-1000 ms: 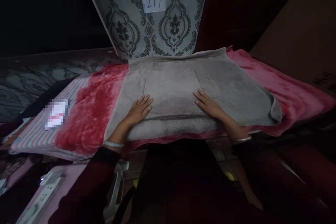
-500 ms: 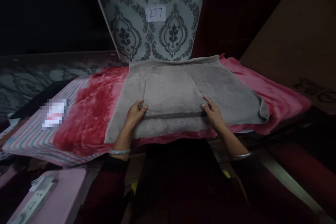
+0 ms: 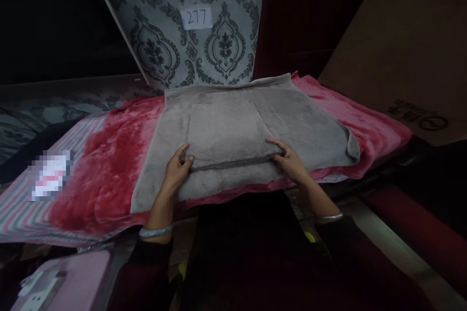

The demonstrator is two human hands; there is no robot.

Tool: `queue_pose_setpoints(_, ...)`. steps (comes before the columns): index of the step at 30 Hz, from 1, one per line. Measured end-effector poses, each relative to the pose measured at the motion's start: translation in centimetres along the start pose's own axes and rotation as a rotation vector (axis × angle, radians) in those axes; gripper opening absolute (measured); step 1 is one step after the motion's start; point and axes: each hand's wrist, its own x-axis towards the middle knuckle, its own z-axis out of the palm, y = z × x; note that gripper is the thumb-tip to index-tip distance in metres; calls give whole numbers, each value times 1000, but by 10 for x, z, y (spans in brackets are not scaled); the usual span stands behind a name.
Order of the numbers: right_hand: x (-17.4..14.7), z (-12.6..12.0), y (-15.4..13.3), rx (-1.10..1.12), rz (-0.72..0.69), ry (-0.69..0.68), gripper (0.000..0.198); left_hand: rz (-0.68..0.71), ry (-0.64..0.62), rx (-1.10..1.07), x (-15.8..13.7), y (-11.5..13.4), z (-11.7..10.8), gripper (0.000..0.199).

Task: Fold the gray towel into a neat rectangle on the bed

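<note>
A folded grey towel (image 3: 226, 126) lies on a larger grey cloth (image 3: 306, 121) of the same plush look. Its near edge shows thick, stacked layers. At the near left corner, my left hand (image 3: 178, 167) grips that edge, thumb in front and fingers curled at the side. My right hand (image 3: 288, 158) closes on the near right corner in the same way, its thumb near the front edge and its index finger across the top. The undersides of both grips are hidden.
Beneath the grey cloth is a red and pink plush blanket (image 3: 105, 165), over a striped cloth (image 3: 22, 209). A blurred white item (image 3: 51, 175) lies at left. A cardboard box (image 3: 408, 58) leans at right. Below left, a power strip (image 3: 40, 291) rests on a pink surface (image 3: 83, 277).
The view has swung to the right, so everything sits further left. Both hands stay at the folded towel's near corners, and its front edge looks slightly thicker and more raised at the right.
</note>
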Motion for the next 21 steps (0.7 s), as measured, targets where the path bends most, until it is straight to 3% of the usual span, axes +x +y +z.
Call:
queue_pose_setpoints(5,2,8,-1,85,23,131,58,-12,-167,-150,-15,6,-6,89)
queue_pose_setpoints(9,-2,14,-5,111,42,236,57,76,-172,-111,-20,4,-7,80)
queue_pose_setpoints(14,-4,15,-9,178,149,227,57,129,-25,-70,-27,0,1,59)
queue_pose_setpoints(17,-3,16,-8,208,180,221,57,172,121,25,-33,-1,10,54)
queue_pose_setpoints(21,-2,19,-8,228,177,248,54,249,206,89,-37,-4,17,47)
